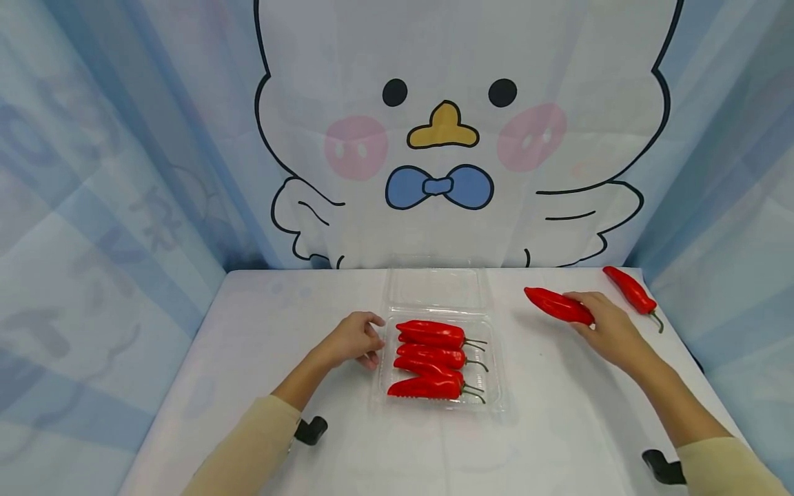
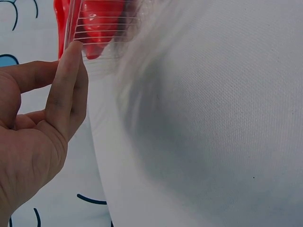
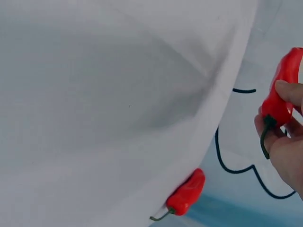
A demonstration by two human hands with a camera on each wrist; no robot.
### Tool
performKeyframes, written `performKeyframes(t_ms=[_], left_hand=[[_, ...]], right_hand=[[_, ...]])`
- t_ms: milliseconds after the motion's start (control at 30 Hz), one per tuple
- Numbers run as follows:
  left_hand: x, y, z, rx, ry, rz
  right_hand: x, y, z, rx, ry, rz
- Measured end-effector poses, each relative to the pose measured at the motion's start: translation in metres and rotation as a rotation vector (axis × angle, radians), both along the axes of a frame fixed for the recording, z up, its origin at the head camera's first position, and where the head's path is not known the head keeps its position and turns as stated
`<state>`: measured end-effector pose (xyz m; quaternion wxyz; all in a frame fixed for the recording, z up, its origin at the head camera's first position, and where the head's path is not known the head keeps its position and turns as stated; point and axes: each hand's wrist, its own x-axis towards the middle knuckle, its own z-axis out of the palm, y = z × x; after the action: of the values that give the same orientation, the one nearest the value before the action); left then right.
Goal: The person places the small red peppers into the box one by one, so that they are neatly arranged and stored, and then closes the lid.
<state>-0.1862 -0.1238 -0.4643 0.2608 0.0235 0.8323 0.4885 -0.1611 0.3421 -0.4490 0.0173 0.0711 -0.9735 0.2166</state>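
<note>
In the head view, a clear plastic box (image 1: 496, 386) with its lid (image 1: 437, 289) folded back holds several red peppers (image 1: 428, 387) side by side, green stems to the right. My left hand (image 1: 355, 339) is at the box's left side. In the left wrist view its fingertips (image 2: 73, 49) meet the box wall, the fingers bent loosely without a visible grip. Over the table's right part, my right hand (image 1: 608, 329) grips one red pepper (image 1: 552, 303). The right wrist view shows this pepper (image 3: 286, 75) between thumb and fingers, its stem near the palm.
Another red pepper (image 1: 631, 289) lies at the back right corner of the white table (image 1: 279, 303). Light blue printed curtains (image 1: 124, 227) enclose the back and both sides.
</note>
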Motion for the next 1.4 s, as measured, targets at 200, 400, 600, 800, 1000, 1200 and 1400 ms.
performKeyframes(t_ms=[200,400,600,800,1000,1200,1400], left_hand=[[0.001,0.000,0.000,-0.001,0.001,0.001],[0.001,0.000,0.001,-0.005,0.007,-0.003],[0.001,0.001,0.000,0.006,0.001,-0.003],[0.001,0.000,0.001,0.009,0.004,-0.004],[0.001,0.000,0.000,0.010,0.003,-0.003],[0.000,0.000,0.000,0.013,0.003,-0.001],[0.000,0.001,0.001,0.009,-0.001,0.002]], right_hand=[[0.004,-0.014,0.009,-0.026,0.012,0.034],[0.004,-0.029,0.015,-0.030,-0.002,0.074],[0.006,-0.041,0.019,-0.029,-0.002,0.106],[0.008,-0.055,0.026,-0.038,0.006,0.139],[0.013,-0.070,0.030,-0.054,0.025,0.192],[0.017,-0.086,0.030,-0.054,0.048,0.234],[0.020,-0.102,0.029,-0.017,0.073,0.284]])
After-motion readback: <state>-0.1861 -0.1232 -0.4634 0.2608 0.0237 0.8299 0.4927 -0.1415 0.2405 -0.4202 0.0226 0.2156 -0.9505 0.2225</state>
